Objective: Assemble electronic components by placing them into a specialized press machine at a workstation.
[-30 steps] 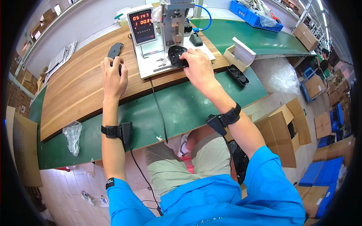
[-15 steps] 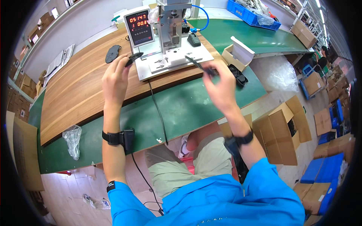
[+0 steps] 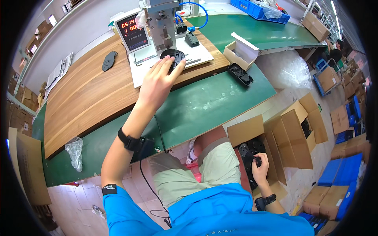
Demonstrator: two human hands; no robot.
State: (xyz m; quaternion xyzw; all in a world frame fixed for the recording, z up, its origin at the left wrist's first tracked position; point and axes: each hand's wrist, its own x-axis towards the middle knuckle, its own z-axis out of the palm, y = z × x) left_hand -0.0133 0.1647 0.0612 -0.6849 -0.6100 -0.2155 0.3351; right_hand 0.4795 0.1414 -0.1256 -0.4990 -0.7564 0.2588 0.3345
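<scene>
My left hand (image 3: 156, 80) reaches over the white base plate (image 3: 138, 75) of a bench press (image 3: 161, 29). Its fingers and thumb grip a black plastic shell (image 3: 172, 55) with an open, moulded inside, set beneath the press head. Down at my right side, my right hand (image 3: 260, 171) is inside an open cardboard box (image 3: 247, 129) among several black plastic parts (image 3: 246, 151). Its fingers are closed at a black part, whose outline is mostly hidden. A flat dark cover (image 3: 110, 61) lies on the wooden board left of the press.
The wooden board (image 3: 78, 106) sits on a green table (image 3: 204, 103). To the right are a black shell (image 3: 240, 74) and an open white carton (image 3: 241, 53). A digital display (image 3: 132, 31) stands beside the press. A clear bag (image 3: 74, 151) hangs near the left edge; a cable drops off the front.
My left hand has moved right onto the black shell at the press. My right hand has left the fixture and dropped into the box beside me. The view has shifted slightly.
</scene>
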